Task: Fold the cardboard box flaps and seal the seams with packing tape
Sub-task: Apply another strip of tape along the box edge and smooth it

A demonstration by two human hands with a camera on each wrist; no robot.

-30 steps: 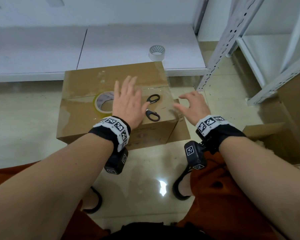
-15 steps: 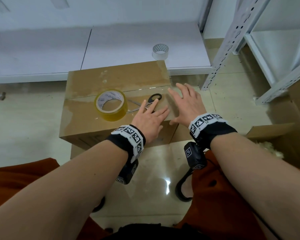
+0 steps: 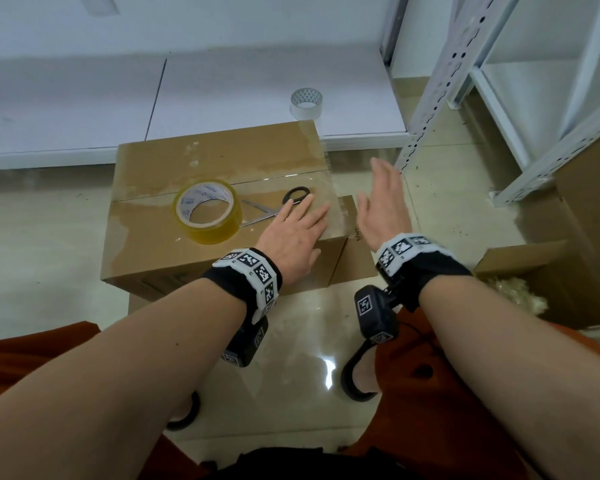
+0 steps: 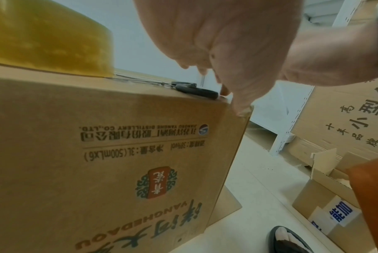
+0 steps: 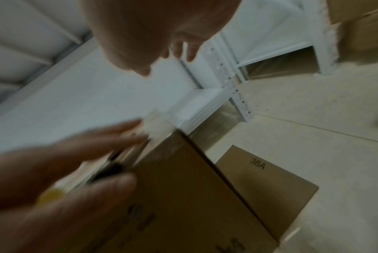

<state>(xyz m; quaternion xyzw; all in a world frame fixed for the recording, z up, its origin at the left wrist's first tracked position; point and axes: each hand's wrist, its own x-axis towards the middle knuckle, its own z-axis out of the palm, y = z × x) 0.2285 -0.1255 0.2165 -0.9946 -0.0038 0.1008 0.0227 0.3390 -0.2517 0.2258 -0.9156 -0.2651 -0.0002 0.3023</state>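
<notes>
A closed cardboard box point(image 3: 153, 237) stands on the floor, its top seam under clear tape. On top lie a yellowish tape roll point(image 3: 207, 211) and black-handled scissors point(image 3: 293, 195). My left hand point(image 3: 291, 233) lies flat on the box's near right corner, fingers straight, partly over the scissors. My right hand point(image 3: 383, 199) hovers edge-on just off the box's right side, fingers straight, holding nothing. In the left wrist view the box's printed front point(image 4: 118, 162) fills the frame, with the left fingertips point(image 4: 238, 106) at the top corner. The right wrist view is blurred and shows the box's side point(image 5: 183, 196).
A second clear tape roll point(image 3: 306, 103) sits on the low white platform point(image 3: 239, 98) behind the box. White metal shelving point(image 3: 444, 88) stands at the right, with an open cardboard box point(image 3: 534, 271) below it. A flat cardboard piece point(image 5: 266, 179) lies under the box.
My left hand slid right along the box top, uncovering the tape roll. My right hand came onto the box's right edge, then lifted off and turned edge-on beside it.
</notes>
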